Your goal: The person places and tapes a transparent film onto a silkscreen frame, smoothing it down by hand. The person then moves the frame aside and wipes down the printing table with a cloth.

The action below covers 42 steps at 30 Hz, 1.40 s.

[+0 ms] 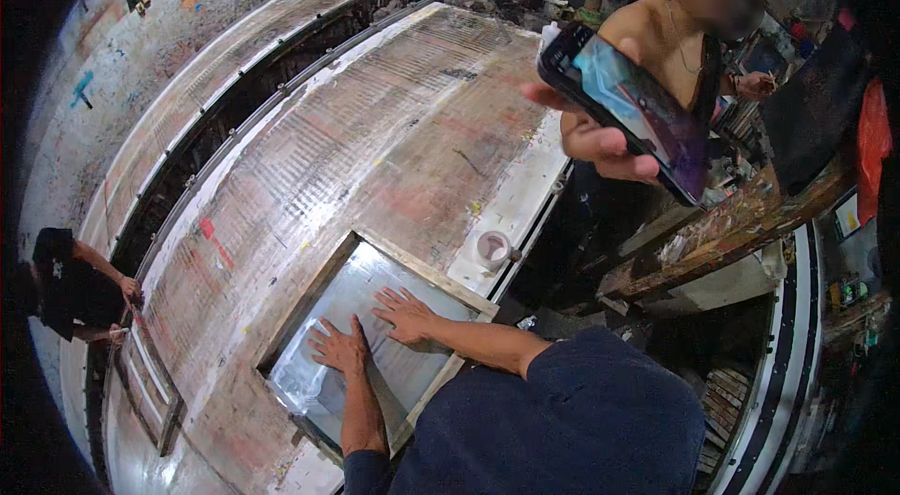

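Observation:
Both of my hands rest palm down with fingers spread on a pale, shiny sheet point(412, 275) inside a wooden frame point(309, 303). The frame lies at the near edge of a long, stained table. Nearer the frame's left side is my left hand point(342, 345). My right hand point(405, 315) is close beside it, slightly farther up the sheet. Neither hand grips anything. A white cup point(493, 251) with a brownish inside stands just past the frame's far right corner.
At upper right, a shirtless person point(656, 17) is near a hand holding out a black phone point(628, 106). A person in black point(80, 284) stands far left by another frame point(150, 382). The long table point(403, 157) stretches away; a paint-stained wooden beam point(712, 242) stands right.

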Available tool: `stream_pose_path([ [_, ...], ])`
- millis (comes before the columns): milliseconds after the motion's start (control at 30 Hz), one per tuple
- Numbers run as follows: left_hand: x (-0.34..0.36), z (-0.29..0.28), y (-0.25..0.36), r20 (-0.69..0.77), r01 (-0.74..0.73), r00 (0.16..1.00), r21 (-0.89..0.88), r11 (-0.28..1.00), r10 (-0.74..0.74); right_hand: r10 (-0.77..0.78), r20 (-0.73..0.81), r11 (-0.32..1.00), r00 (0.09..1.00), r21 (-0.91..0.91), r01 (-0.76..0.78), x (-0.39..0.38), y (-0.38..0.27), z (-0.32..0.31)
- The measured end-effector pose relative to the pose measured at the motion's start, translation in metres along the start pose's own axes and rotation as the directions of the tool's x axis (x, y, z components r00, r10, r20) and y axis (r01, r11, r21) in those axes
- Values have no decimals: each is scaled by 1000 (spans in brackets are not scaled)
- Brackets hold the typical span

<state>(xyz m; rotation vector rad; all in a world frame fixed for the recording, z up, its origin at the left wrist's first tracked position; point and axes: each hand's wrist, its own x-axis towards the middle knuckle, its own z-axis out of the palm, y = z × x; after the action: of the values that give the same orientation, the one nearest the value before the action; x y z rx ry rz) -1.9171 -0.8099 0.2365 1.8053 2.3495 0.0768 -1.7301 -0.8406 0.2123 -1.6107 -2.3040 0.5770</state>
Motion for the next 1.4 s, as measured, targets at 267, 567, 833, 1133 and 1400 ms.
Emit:
stream_pose_path([
  [267, 7, 14, -9, -18, -2, 1000, -26, 1000, 2, 31, 25, 999, 999, -13, -31, 0, 0, 0],
  [567, 8, 34, -32, -33, -15, 999, -200, 980, 8, 36, 48, 998, 998, -54, -33, 4, -5, -2],
  [833, 7, 25, -32, -44, -13, 999, -177, 984, 5, 20, 93, 999, 995, -46, -16, 3, -8, -7],
  [1133, 10, 13, -30, 101, 39, 995, -137, 990, -25, 7, 82, 999, 997, -38, -4, 4, -6, -6],
  [1400, 10, 26, -32, 60, 38, 998, -219, 975, -25, 10, 87, 999, 996, -49, -6, 4, -6, -6],
])
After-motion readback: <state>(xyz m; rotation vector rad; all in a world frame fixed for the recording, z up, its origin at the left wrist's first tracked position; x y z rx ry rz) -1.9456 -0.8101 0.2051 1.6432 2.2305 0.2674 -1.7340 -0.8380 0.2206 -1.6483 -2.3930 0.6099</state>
